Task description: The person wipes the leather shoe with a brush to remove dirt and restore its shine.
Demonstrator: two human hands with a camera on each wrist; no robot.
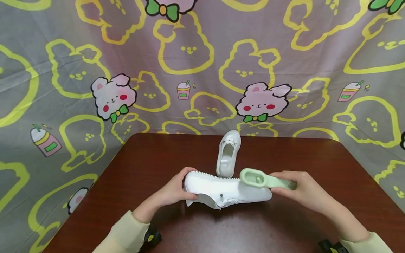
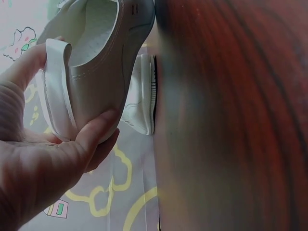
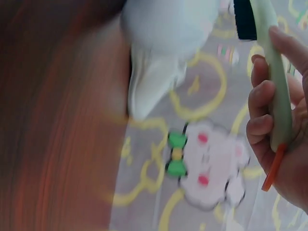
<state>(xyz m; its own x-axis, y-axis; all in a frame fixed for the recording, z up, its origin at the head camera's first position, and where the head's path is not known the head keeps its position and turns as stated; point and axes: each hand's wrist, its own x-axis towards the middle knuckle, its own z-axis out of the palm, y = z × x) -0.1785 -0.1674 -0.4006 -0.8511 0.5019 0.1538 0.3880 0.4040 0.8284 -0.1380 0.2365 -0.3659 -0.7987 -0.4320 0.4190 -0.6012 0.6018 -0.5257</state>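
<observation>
A white shoe (image 1: 205, 182) is held up on its side above the table, its opening towards me and its toe to the right. My left hand (image 1: 172, 189) grips it by the heel; in the left wrist view, fingers and thumb curl round the heel with its strap (image 2: 60, 91). A pale green brush (image 1: 273, 181) is held by its handle in my right hand (image 1: 305, 186), its head over the shoe's toe end. Dark bristles (image 3: 245, 21) show in the right wrist view, along with an orange loop (image 3: 274, 168) at the handle's end.
Behind the held shoe, a second white shoe (image 1: 237, 140) stands on the brown table (image 1: 171, 151), toe pointing away. A grey curtain (image 1: 209, 80) with yellow bear outlines hangs past the table's far edge.
</observation>
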